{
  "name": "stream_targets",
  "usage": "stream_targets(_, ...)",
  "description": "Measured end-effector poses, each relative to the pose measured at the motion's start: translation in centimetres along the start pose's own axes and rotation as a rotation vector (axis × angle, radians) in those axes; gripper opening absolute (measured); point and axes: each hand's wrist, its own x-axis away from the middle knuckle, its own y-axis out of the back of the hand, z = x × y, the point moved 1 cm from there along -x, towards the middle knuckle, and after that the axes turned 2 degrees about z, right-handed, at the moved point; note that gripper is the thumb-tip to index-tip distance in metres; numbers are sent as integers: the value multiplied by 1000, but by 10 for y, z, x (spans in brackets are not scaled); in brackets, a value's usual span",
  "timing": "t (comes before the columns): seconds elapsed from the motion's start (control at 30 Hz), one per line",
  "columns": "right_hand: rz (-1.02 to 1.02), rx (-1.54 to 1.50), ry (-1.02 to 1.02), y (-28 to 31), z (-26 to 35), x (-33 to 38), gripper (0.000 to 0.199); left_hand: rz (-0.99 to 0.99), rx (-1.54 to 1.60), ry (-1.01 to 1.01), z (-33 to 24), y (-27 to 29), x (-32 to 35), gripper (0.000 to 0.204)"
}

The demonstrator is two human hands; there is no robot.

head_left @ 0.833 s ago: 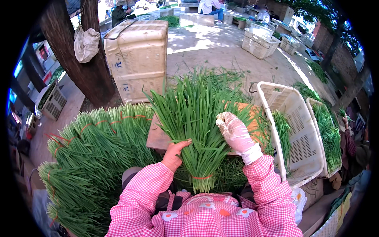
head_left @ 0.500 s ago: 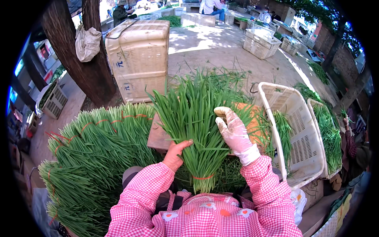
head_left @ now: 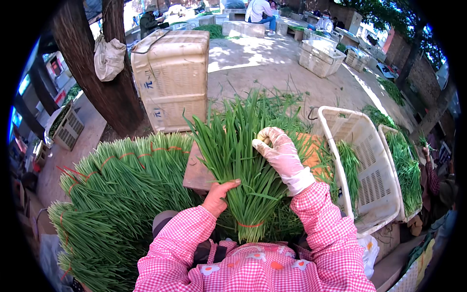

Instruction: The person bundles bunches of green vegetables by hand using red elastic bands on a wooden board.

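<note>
We have a big bunch of long green leaves (head_left: 245, 187) right in front of our tummy, between our hands. A red band (head_left: 250, 225) goes around its stems, close to our pink checked clothes (head_left: 272, 270). Our left hand (head_left: 217, 197) grips the bunch's left side, thumb on top. Our right hand (head_left: 282, 156), in a dirty white glove, has curled fingers at the leaves on the right; we cannot tell if they pinch any. More tied green bunches (head_left: 131, 182) sit on our left. A white basket (head_left: 373, 182) is on our right.
</note>
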Motion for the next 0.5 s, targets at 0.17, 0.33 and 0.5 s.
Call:
stream_targets(0.17,-17,-354,-141,-1,-15,4,13,-9,5,23,7,11,-7,29)
stream_targets(0.33,11,-698,-304,-5,-14,6,8,-26,-23,-97,7,3,-5,34)
stream_targets(0.5,-179,-1503,-390,-7,-25,1,13,57,-91,-156,-3,-9,-3,44)
